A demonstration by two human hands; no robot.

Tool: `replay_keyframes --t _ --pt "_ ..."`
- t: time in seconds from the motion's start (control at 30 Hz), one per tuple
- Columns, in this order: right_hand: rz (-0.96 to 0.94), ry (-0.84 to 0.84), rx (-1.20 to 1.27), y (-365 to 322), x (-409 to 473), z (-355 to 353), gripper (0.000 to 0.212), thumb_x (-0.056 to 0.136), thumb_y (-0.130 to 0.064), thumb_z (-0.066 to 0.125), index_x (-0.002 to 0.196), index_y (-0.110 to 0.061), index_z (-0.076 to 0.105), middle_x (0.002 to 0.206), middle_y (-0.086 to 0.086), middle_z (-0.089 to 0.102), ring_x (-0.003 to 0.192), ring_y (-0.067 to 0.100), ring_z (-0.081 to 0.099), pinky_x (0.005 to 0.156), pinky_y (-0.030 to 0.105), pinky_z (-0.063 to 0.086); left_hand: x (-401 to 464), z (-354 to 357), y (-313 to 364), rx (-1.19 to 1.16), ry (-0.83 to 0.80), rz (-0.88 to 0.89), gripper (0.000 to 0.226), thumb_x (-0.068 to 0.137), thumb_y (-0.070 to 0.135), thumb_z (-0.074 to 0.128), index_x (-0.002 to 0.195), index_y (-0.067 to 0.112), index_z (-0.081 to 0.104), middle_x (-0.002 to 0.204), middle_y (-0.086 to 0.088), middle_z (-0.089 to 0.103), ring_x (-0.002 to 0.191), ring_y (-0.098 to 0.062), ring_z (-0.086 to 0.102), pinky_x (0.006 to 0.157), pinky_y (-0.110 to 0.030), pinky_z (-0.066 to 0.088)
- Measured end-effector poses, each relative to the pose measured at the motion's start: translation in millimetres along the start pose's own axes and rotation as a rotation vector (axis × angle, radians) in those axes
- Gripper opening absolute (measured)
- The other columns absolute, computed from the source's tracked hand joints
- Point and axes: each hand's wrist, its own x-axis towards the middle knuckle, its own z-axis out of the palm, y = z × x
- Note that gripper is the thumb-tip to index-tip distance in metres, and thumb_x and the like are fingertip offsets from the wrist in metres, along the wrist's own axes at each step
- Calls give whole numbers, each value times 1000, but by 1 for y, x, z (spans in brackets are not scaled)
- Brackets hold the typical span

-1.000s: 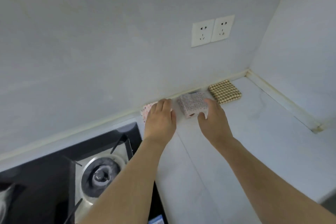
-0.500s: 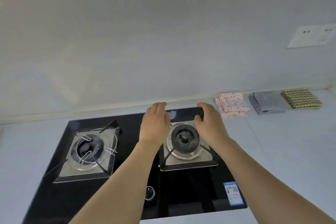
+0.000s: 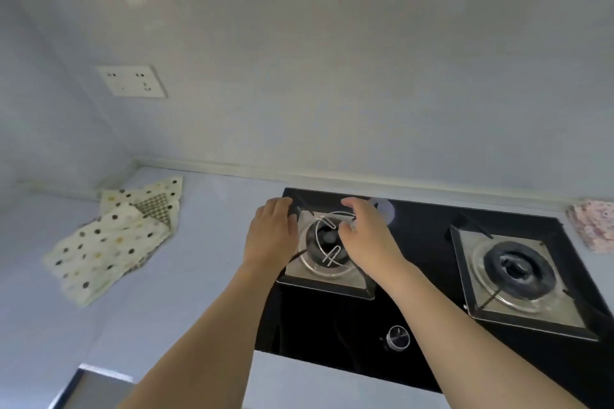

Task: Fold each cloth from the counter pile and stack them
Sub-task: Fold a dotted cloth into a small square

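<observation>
Hovering above the left burner (image 3: 327, 244) of a black glass gas hob (image 3: 428, 325), both bare hands are seen from the head view with nothing held. The left hand (image 3: 270, 236) is stretched forward, palm down, its fingers straight and close together, so its grip is loose and empty. The right hand (image 3: 363, 236) is set just beside it over the burner's wire pan support, its fingers relaxed and slightly bent, its grip likewise empty; whether either hand touches the hob cannot be told.

The pile of unfolded cloths (image 3: 114, 236) is found near the far left corner of the pale surface (image 3: 186, 295), well apart from the hands: cream fabric with dark polka dots is spread on top, and a patch of finer checked pattern is exposed within it. A folded pink floral cloth (image 3: 594, 226) is laid at the far edge of the surface, just beside the hob's right side and cut off by the frame.

The right burner (image 3: 518, 267) and a round control knob (image 3: 398, 337) are seen on the hob. A white socket plate (image 3: 133, 81) is fixed to the wall above the pile.
</observation>
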Motion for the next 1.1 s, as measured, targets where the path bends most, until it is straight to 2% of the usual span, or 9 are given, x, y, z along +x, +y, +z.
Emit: replay_keyframes --t 0.07,0.23,0.47,0.6,0.7,0.83,0.9,1.0,1.1 --pt "-13 -37 -6 -18 9 29 45 95 -16 49 138 -25 41 138 -4 48 98 8 51 87 28 46 -3 -16 -39 31 -16 -56 38 101 25 41 138 17 45 142 0 47 128 -21 43 106 -33 37" --pt "-119 -122 -69 -65 40 100 45 94 -16 49 138 -19 43 144 -2 43 130 16 42 107 32 34 -10 -52 -120 39 19 -172 38 100 22 42 137 17 46 140 0 47 127 -21 43 103 -34 39" --pt "-241 -300 -93 -151 63 234 40 96 -17 45 136 -19 46 140 -5 46 128 11 43 106 25 35 -12 -110 -275 42 -53 -339 35 96 17 43 130 19 53 131 5 50 122 -18 47 95 -33 45" --pt "-262 -348 -106 -186 92 327 35 96 -16 44 130 -20 52 132 -7 52 122 10 48 100 22 38 -2 -118 -377 48 -178 -345 25 95 15 43 113 21 60 112 6 57 98 -16 57 82 -32 50" --pt "-317 -402 -144 -194 114 398 32 96 -16 45 127 -20 55 131 -7 53 119 11 49 98 23 40 4 -103 -439 42 -257 -340 20 93 19 48 106 24 62 107 9 57 94 -13 57 77 -26 47" --pt "-391 -498 -271 -181 138 466 34 96 -17 47 129 -20 54 135 -7 51 123 13 46 103 26 39 4 -72 -488 40 -302 -241 12 85 25 52 74 27 47 83 11 45 75 -14 49 61 -28 43" --pt "-436 -524 -352 -167 145 484 35 93 -17 51 127 -20 57 134 -7 50 123 14 45 105 25 34 4 -64 -497 97 -286 -166 7 85 29 52 82 24 47 87 10 44 79 -13 47 62 -30 45" --pt "-466 -499 -362 -152 147 494 35 86 -19 60 120 -23 61 132 -11 47 123 12 40 109 26 27 4 -62 -495 280 -302 -48 24 87 34 51 104 17 50 103 4 46 94 -16 48 63 -28 40" --pt "-454 -481 -347 -151 147 495 35 84 -22 62 119 -26 62 130 -14 46 121 11 39 109 25 25 1 -62 -489 386 -270 -3 34 90 25 47 122 13 46 113 -1 46 99 -19 49 64 -26 38"
